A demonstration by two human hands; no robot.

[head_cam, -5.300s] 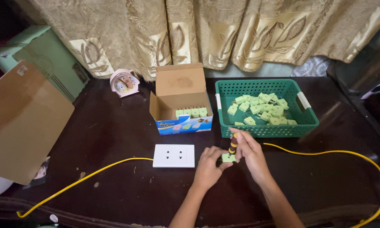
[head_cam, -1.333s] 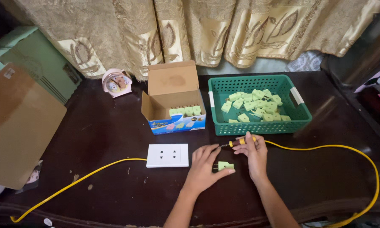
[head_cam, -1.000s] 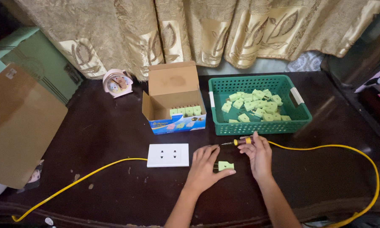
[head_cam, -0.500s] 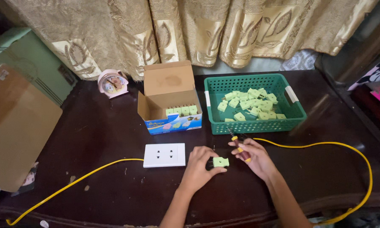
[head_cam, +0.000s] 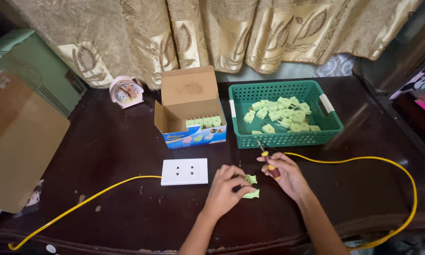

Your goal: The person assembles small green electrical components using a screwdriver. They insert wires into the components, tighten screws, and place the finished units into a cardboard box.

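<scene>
A small light-green plastic part (head_cam: 250, 186) is held against the dark wooden table (head_cam: 118, 141) by the left hand (head_cam: 227, 189), whose fingers are curled down over it from the left, the palm turned toward the tabletop; a second pale green piece is seen just under the fingertips (whether the two are joined cannot be told). The forearm is brought in from the lower edge of the view, angled up and to the right.

A small screwdriver (head_cam: 268, 160) with a red and yellow handle is gripped in the right hand (head_cam: 285, 174), the fingers closed around the handle and the metal tip pointed up and away toward the green basket (head_cam: 332, 125). The right wrist is bent inward, so that the hand lies just beside the green part, not touching it.

Beyond the hands, the basket is filled with more light-green parts (head_cam: 281, 115), and an open cardboard box (head_cam: 191, 113) with a row of them stands just beside it. A white socket plate (head_cam: 184, 171) lies left of the left hand, with a yellow cable (head_cam: 363, 160) trailed across the table.
</scene>
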